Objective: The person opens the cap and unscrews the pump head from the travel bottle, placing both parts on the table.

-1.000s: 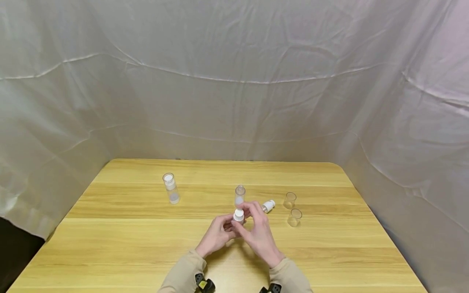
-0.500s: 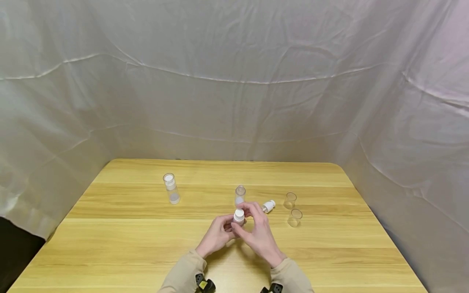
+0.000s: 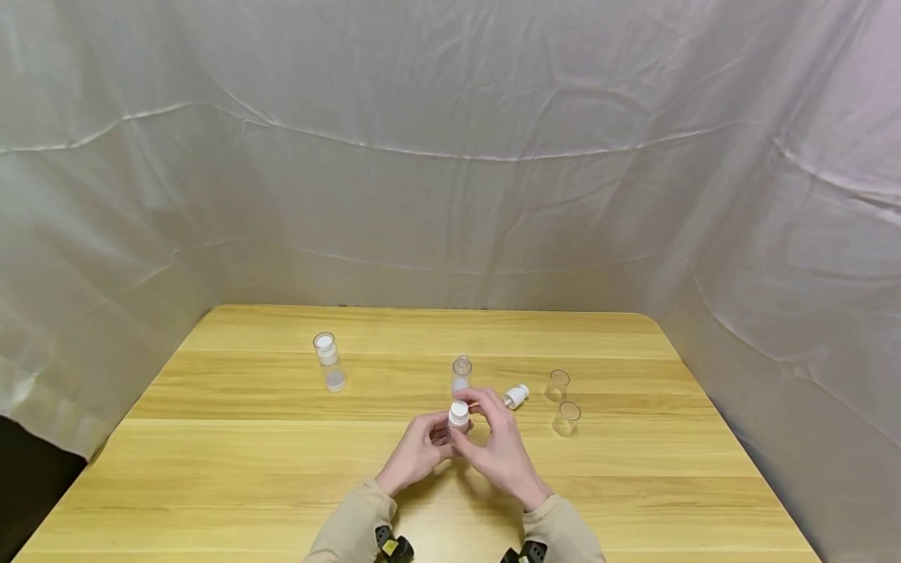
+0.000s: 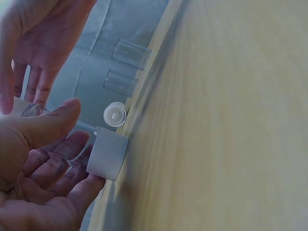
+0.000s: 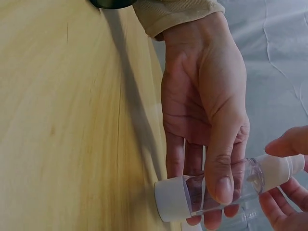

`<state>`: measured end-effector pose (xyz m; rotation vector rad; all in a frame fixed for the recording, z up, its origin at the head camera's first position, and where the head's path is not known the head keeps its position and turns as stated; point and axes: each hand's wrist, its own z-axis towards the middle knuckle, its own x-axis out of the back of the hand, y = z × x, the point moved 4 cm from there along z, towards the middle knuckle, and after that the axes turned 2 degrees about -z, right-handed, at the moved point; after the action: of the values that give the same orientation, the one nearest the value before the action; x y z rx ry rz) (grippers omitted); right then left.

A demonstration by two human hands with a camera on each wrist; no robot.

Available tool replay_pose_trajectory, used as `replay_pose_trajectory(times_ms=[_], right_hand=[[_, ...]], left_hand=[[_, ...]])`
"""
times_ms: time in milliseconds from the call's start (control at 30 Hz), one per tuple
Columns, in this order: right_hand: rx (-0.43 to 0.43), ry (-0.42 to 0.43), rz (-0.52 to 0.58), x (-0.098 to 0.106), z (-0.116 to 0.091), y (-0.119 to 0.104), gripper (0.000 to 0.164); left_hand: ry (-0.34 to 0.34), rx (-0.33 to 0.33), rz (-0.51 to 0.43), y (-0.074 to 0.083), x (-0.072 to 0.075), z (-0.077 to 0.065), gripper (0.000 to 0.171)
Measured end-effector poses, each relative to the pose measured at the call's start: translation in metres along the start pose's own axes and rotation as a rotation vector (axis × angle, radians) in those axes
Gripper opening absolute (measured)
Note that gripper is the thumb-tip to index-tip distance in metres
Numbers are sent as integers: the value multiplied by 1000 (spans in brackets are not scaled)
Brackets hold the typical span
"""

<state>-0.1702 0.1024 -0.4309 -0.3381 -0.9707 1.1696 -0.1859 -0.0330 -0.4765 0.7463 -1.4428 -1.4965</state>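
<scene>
Between my two hands is a small pump bottle [image 3: 458, 420] with a white top, a clear body and a white base [image 4: 108, 154]. My left hand [image 3: 411, 457] grips the clear body [image 5: 197, 192], its thumb on the near side and its fingers behind. At the upper end, my right hand [image 3: 501, 453] pinches the white collar [image 5: 276, 171] between thumb and fingers. From the head camera, the fingers cover most of the body. The white base shows below the left fingers in both wrist views.
Just beyond the hands stands a clear bottle [image 3: 461, 374] without a pump. A white pump head [image 3: 516, 396] lies right of it, near two clear caps [image 3: 558, 385]. A capped bottle [image 3: 329, 363] stands at the left on the wooden table [image 3: 211, 469]. Grey curtains [image 3: 450, 195] enclose it.
My right thumb and fingers have shifted slightly around the bottle's white collar. The left hand and the things on the table look unmoved.
</scene>
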Motion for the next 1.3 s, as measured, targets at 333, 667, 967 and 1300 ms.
replay_pose_trajectory(times_ms=[333,667,967,1300], right_hand=[[-37,30,19,2,0,2,43],[-56,-9,98,2,1,2,47],[-80,37,63,2,0,4,42],[-65,4,95,2,1,4,43]], left_hand=[[7,26,-7,-2,0,3,41],[3,13,-8,-2,0,2,41],[6,26,-9,-2,-1,3,42],[-1,15,-21,-1,1,1,40]])
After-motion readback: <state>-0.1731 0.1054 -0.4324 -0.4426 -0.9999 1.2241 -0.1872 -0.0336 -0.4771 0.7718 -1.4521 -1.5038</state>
